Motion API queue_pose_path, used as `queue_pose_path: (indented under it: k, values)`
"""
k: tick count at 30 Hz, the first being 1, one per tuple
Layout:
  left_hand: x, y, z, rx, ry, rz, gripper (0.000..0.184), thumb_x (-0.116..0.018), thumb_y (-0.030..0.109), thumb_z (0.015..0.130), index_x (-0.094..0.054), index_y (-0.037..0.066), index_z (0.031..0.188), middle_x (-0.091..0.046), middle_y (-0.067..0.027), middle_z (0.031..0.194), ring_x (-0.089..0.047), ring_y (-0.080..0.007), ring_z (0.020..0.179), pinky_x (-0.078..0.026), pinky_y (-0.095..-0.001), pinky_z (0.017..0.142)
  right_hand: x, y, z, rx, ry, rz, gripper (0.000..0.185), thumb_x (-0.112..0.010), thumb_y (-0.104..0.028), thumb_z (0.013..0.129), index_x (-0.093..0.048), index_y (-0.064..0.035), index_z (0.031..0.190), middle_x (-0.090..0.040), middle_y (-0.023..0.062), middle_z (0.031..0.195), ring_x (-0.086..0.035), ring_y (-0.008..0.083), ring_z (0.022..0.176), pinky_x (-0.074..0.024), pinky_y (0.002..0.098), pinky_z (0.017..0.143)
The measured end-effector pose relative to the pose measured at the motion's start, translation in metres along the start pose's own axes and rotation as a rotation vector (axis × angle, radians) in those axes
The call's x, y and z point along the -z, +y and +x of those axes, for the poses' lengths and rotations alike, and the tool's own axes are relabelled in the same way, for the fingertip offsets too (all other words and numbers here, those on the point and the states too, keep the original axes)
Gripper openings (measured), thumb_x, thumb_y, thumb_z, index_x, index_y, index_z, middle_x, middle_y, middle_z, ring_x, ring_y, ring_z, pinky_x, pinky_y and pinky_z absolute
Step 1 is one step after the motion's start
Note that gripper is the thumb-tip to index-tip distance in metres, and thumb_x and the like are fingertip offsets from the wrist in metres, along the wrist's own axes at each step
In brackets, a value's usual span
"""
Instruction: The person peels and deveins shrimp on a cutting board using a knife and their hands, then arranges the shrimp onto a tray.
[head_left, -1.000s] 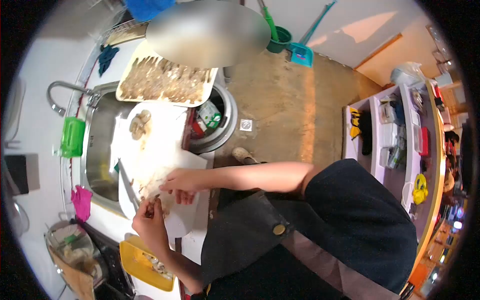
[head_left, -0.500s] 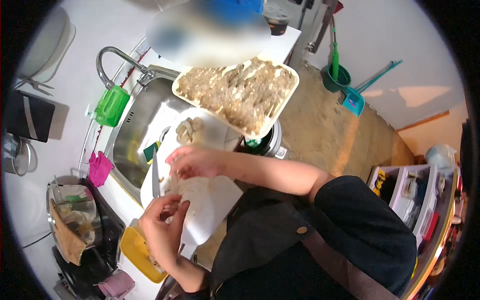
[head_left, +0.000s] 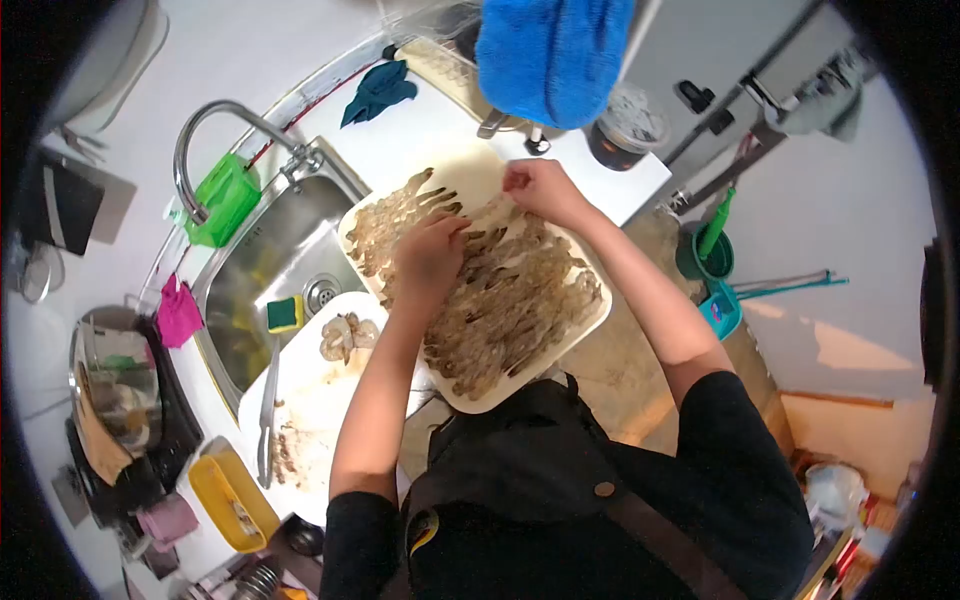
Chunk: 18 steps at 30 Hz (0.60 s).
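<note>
A cream tray (head_left: 596, 318) is covered with rows of grey-brown shrimp (head_left: 500, 310); part of its far end shows bare. Over the tray's left half is my left hand (head_left: 432, 258), its fingers bent and close together over the shrimp. My right hand (head_left: 540, 190) is at the tray's far edge, fingers curled in. What either hand holds is too small or hidden to tell. Left of the tray, a white cutting board (head_left: 312, 385) bears a small pile of shrimp (head_left: 348, 338), some brownish scraps and a knife (head_left: 267, 425).
A steel sink (head_left: 262, 290) with a curved faucet (head_left: 235, 108) and a yellow-green sponge (head_left: 284, 314) lies at left. A blue towel (head_left: 553, 60) and a lidded tub (head_left: 628, 128) are beyond the tray. Near left stands a yellow container (head_left: 232, 500).
Both hands have left the cutting board and moved up and right to the shrimp tray. The view has shifted, showing the blue towel and tub more fully.
</note>
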<state>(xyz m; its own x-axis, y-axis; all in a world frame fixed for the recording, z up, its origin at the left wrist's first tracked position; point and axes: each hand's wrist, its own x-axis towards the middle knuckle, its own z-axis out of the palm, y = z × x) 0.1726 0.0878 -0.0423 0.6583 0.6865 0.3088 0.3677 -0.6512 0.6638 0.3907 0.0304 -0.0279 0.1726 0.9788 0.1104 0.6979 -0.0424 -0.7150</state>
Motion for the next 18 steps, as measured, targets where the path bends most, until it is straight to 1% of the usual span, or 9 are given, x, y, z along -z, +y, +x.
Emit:
queue_pose_path:
  k: [2,5,7,8,9,12,14,16,18]
  values:
    - [-0.008,-0.010,0.000,0.066,-0.065,0.041,0.018,-0.061,0.003,0.080,-0.072,0.006,0.094,-0.067,-0.0149,0.098,-0.064,-0.0332,0.089,-0.051,-0.0401,0.080,0.003,0.013,0.002,0.058,-0.042,-0.184,0.014,-0.069,-0.012,0.071,-0.066,-0.0013,0.080,-0.067,0.0155,0.082,-0.065,0.0300,0.079,-0.0515,0.0407,0.074]
    - [0.007,-0.010,-0.016,-0.053,0.050,0.101,0.021,-0.059,0.001,0.080,-0.072,0.007,0.094,-0.067,-0.0153,0.100,-0.063,-0.0341,0.092,-0.051,-0.0414,0.082,0.005,-0.007,-0.002,0.036,-0.006,-0.462,0.011,-0.066,-0.012,0.072,-0.067,-0.0021,0.076,-0.064,0.0160,0.079,-0.063,0.0339,0.081,-0.0504,0.0430,0.077]
    - [0.036,0.002,-0.037,0.148,0.086,-0.005,0.023,-0.059,0.000,0.078,-0.072,0.006,0.096,-0.067,-0.0152,0.101,-0.062,-0.0342,0.095,-0.050,-0.0417,0.084,0.000,-0.016,0.001,0.109,0.063,-0.511,0.009,-0.062,-0.006,0.071,-0.066,-0.0024,0.079,-0.059,0.0162,0.081,-0.057,0.0346,0.087,-0.0460,0.0421,0.076]
    - [0.050,-0.001,-0.051,0.158,0.145,-0.004,0.024,-0.059,-0.002,0.077,-0.072,0.005,0.097,-0.067,-0.0150,0.099,-0.063,-0.0342,0.091,-0.051,-0.0396,0.081,-0.004,-0.032,0.004,0.142,0.040,-0.476,0.010,-0.062,-0.007,0.073,-0.066,-0.0023,0.081,-0.058,0.0159,0.083,-0.056,0.0343,0.087,-0.0458,0.0418,0.076]
    - [0.071,0.005,-0.064,0.300,0.137,-0.022,0.025,-0.058,-0.003,0.077,-0.072,0.004,0.097,-0.068,-0.0156,0.099,-0.064,-0.0330,0.085,-0.052,-0.0359,0.077,-0.011,-0.046,0.007,0.167,0.022,-0.444,0.011,-0.062,-0.008,0.074,-0.065,-0.0022,0.082,-0.057,0.0157,0.085,-0.056,0.0340,0.088,-0.0455,0.0416,0.076]
    - [0.117,-0.019,-0.127,0.512,0.293,0.061,0.026,-0.057,-0.004,0.077,-0.071,0.003,0.097,-0.068,-0.0165,0.098,-0.065,-0.0296,0.081,-0.052,-0.0341,0.073,-0.056,-0.091,0.016,0.347,-0.186,-0.066,0.009,-0.061,-0.010,0.078,-0.064,-0.0029,0.082,-0.057,0.0145,0.083,-0.058,0.0323,0.084,-0.0467,0.0426,0.075]
    - [0.155,-0.026,-0.168,0.615,0.351,0.211,0.028,-0.057,-0.004,0.076,-0.071,0.002,0.099,-0.067,-0.0171,0.098,-0.065,-0.0298,0.084,-0.052,-0.0348,0.074,-0.098,-0.118,0.011,0.495,-0.294,-0.053,0.010,-0.060,-0.012,0.079,-0.063,-0.0028,0.080,-0.057,0.0139,0.082,-0.058,0.0316,0.081,-0.0485,0.0425,0.075]
    - [0.188,-0.039,-0.214,0.671,0.382,0.334,0.031,-0.056,-0.006,0.074,-0.070,0.002,0.101,-0.066,-0.0176,0.099,-0.064,-0.0322,0.087,-0.052,-0.0360,0.076,-0.127,-0.156,-0.001,0.479,-0.512,-0.132,0.013,-0.060,-0.014,0.080,-0.063,-0.0009,0.079,-0.059,0.0153,0.085,-0.059,0.0313,0.083,-0.0503,0.0431,0.075]
    - [0.213,-0.043,-0.249,0.711,0.378,0.460,0.033,-0.056,-0.007,0.072,-0.069,0.002,0.101,-0.065,-0.0180,0.102,-0.063,-0.0346,0.091,-0.051,-0.0377,0.080,-0.158,-0.171,-0.016,0.520,-0.466,-0.217,0.015,-0.060,-0.014,0.080,-0.063,0.0004,0.077,-0.060,0.0167,0.087,-0.060,0.0307,0.084,-0.0510,0.0441,0.074]
